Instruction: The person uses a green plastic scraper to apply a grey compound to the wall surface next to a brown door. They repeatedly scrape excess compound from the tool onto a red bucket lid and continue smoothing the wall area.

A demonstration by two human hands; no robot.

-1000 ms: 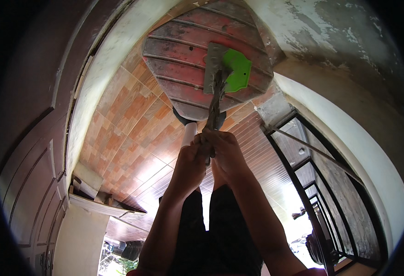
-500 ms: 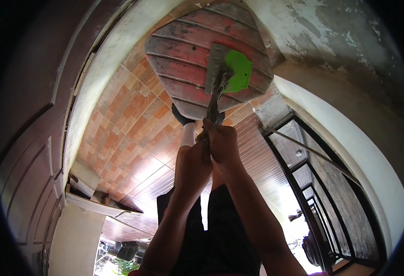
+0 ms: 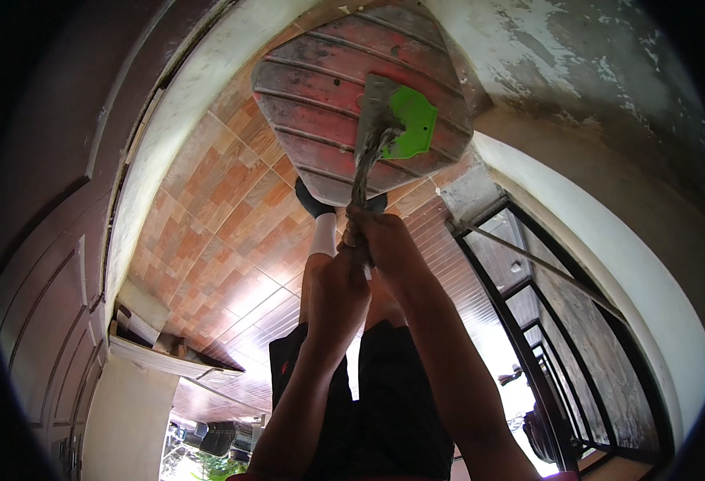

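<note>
My right hand point(image 3: 380, 236) is closed round a grey-brown twisted strip point(image 3: 367, 170) that looks like a wet, dirty cloth. My left hand point(image 3: 344, 282) grips the same strip just nearer to me, with the two hands nearly touching. The strip's far end hangs over a flat scraper-like piece with a green plate point(image 3: 415, 124) and a grey blade point(image 3: 376, 92). That piece lies on a worn red ribbed panel point(image 3: 312, 88), smeared with grey dirt. Whether the strip touches the green plate, I cannot tell.
My dark-shod feet point(image 3: 314, 196) stand at the panel's near edge on a wood-patterned tile floor point(image 3: 232, 184). A brown panelled door point(image 3: 44, 321) is on the left, a peeling wall point(image 3: 577, 56) at the far right. A black-framed window point(image 3: 521, 313) is on the right.
Both hands have shifted slightly left, still gripping the strip. The strip's near part leans a little further left. The panel and green plate sit slightly further left in the view.
</note>
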